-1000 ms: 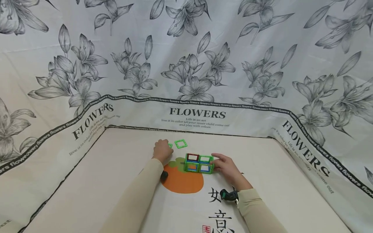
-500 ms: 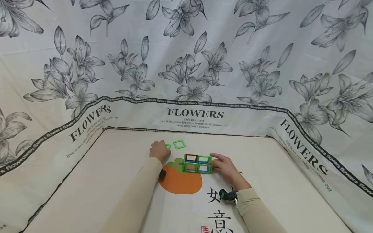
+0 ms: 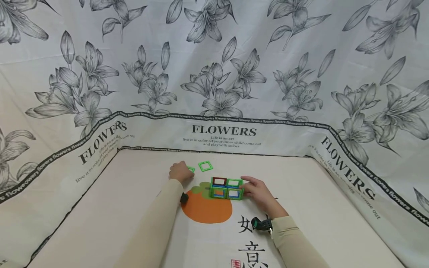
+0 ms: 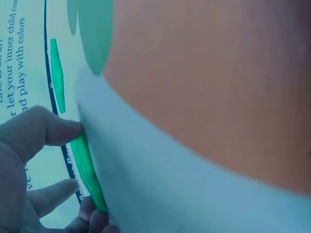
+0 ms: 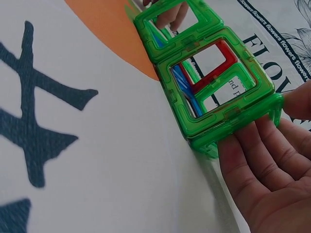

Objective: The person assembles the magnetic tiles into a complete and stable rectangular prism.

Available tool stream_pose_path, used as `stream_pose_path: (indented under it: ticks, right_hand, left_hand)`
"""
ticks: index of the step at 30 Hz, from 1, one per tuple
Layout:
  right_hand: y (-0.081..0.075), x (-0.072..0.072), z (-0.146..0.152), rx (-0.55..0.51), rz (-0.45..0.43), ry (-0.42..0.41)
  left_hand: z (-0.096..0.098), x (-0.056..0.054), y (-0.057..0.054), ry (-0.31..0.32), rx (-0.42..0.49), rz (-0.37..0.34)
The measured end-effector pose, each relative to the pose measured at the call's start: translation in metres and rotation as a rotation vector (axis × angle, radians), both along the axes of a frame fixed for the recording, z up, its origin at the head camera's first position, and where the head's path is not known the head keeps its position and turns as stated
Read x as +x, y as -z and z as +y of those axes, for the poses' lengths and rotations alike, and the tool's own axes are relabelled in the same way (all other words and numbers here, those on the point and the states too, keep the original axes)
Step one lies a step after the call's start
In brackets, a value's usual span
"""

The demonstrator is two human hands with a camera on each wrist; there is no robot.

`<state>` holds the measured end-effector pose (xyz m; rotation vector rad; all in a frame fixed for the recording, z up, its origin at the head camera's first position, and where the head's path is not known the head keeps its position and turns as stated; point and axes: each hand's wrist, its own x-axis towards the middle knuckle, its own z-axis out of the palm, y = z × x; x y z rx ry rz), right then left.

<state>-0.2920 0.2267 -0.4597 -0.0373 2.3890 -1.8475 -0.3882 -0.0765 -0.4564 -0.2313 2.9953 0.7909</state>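
Observation:
My left hand (image 3: pixel 181 172) is at the far side of the table, left of a built block. In the left wrist view it pinches a green square magnetic tile (image 4: pixel 88 171) edge-on, thumb at one end and fingertips at the other. A second green magnetic tile (image 3: pixel 200 167) lies flat just to the right. The magnetic-tile block (image 3: pixel 226 187), made of green frames with red and blue ones showing inside, stands on the table. My right hand (image 3: pixel 259 192) holds its right end; in the right wrist view the fingers press the green side (image 5: pixel 233 119) and the thumb sits at the far corner.
The table cloth (image 3: pixel 100 208) carries a printed orange persimmon (image 3: pixel 207 208) and black characters (image 3: pixel 252 253). Flower-patterned fabric (image 3: pixel 223 134) walls the back and both sides. A black wrist device (image 3: pixel 263 224) is on the right wrist.
The left hand has shifted slightly left in the view, along with a small camera movement. The right hand keeps its place at the block's end.

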Motion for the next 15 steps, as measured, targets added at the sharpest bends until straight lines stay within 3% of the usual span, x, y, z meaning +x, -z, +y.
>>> stream_pose_path:
  ticks: [6, 15]
  right_hand:
    - [0.001, 0.001, -0.001, -0.004, 0.000, -0.006]
    - [-0.001, 0.000, 0.001, 0.006, 0.008, -0.030]
  left_hand:
    - [-0.007, 0.001, -0.003, 0.000, 0.010, -0.074]
    - [-0.014, -0.003, -0.006, 0.066, -0.039, -0.102]
